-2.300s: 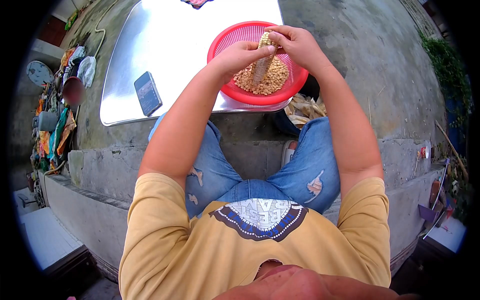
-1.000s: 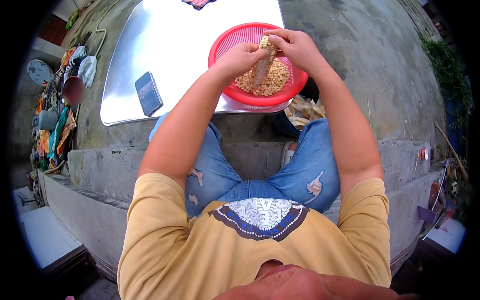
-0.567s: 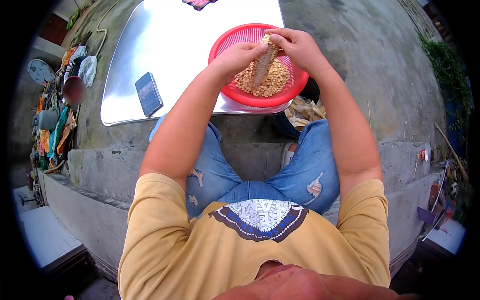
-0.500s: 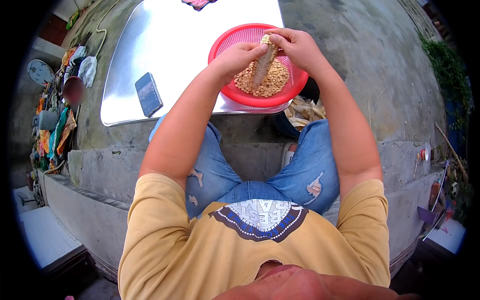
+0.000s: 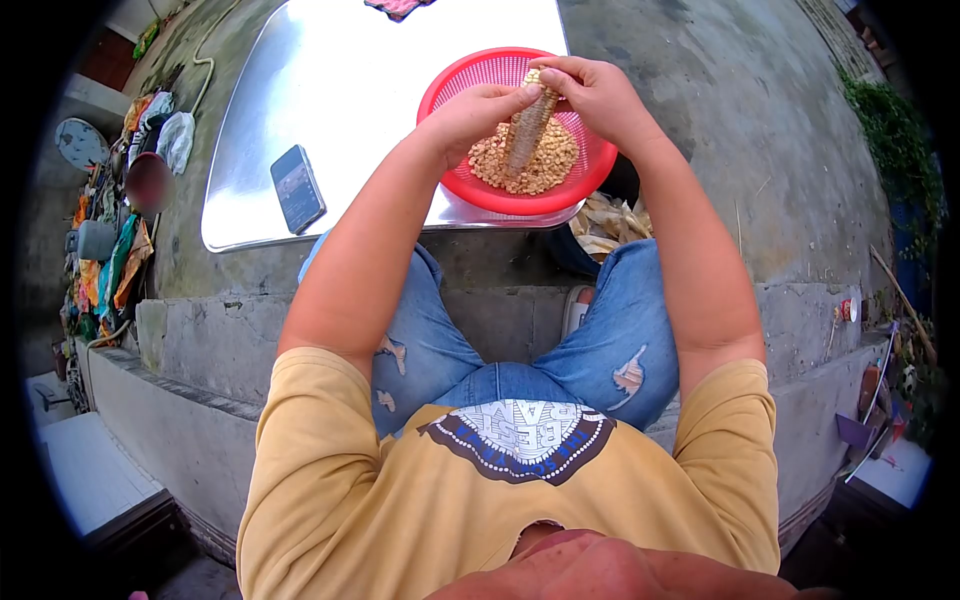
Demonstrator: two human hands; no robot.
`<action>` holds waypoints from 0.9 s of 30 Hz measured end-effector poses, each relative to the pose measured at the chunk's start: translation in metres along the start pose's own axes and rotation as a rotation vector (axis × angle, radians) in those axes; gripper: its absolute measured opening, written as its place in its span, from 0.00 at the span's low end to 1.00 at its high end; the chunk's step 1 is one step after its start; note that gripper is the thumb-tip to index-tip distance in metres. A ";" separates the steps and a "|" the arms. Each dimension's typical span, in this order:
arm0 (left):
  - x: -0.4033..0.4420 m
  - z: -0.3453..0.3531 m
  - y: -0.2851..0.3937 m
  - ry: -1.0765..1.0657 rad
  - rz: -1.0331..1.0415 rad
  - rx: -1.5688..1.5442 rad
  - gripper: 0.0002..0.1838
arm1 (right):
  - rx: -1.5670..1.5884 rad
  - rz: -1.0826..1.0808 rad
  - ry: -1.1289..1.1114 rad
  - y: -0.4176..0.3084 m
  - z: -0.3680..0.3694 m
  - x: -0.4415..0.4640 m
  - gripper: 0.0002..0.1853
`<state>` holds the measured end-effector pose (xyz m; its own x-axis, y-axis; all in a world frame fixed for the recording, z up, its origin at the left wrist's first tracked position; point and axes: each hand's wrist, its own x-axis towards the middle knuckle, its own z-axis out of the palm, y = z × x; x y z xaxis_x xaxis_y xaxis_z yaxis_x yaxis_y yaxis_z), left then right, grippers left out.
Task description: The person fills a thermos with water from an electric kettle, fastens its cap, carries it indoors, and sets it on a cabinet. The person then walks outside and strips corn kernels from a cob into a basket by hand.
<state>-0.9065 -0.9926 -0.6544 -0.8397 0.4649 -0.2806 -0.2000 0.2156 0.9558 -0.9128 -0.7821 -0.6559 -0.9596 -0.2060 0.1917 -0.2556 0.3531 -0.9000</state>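
Observation:
Both my hands hold one corn cob (image 5: pixel 528 130) tilted over a red plastic colander (image 5: pixel 436 92). Most of the cob is bare, with pale kernels left at its upper end. My left hand (image 5: pixel 487 112) grips it from the left, the thumb close to those kernels. My right hand (image 5: pixel 592 92) closes on the upper end from the right, thumb on top; some of its fingers are hidden behind the cob. Loose corn kernels (image 5: pixel 555 160) lie heaped in the bottom of the colander.
The colander stands at the near right corner of a shiny metal table (image 5: pixel 370 110). A phone (image 5: pixel 297 189) lies near the table's left front edge, and a pink cloth (image 5: pixel 399 8) at the far edge. Below the corner is a dark bucket (image 5: pixel 572 250) with corn husks (image 5: pixel 612 222).
Hardly anything differs. The cob's lower end has shifted very slightly, while both hands keep their places on it.

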 end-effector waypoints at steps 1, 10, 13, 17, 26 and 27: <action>0.002 0.000 -0.001 0.025 -0.017 -0.011 0.30 | 0.029 0.008 -0.001 -0.001 0.000 -0.001 0.18; -0.001 0.001 0.000 -0.004 0.054 0.104 0.30 | -0.082 0.020 -0.026 0.000 -0.001 0.001 0.18; -0.005 0.003 0.005 -0.001 0.055 0.087 0.30 | -0.069 0.049 -0.027 -0.009 -0.002 -0.002 0.18; -0.003 0.003 0.003 0.024 0.040 0.065 0.31 | -0.041 0.026 -0.033 -0.002 0.000 0.000 0.18; -0.001 0.001 -0.002 0.008 0.048 0.034 0.27 | -0.109 -0.018 -0.013 0.005 0.001 0.001 0.18; -0.001 0.001 -0.001 0.008 0.038 0.029 0.26 | -0.139 -0.008 -0.024 0.002 0.001 0.000 0.17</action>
<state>-0.9052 -0.9928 -0.6553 -0.8505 0.4664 -0.2432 -0.1530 0.2229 0.9628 -0.9133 -0.7820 -0.6580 -0.9547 -0.2306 0.1879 -0.2789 0.4739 -0.8352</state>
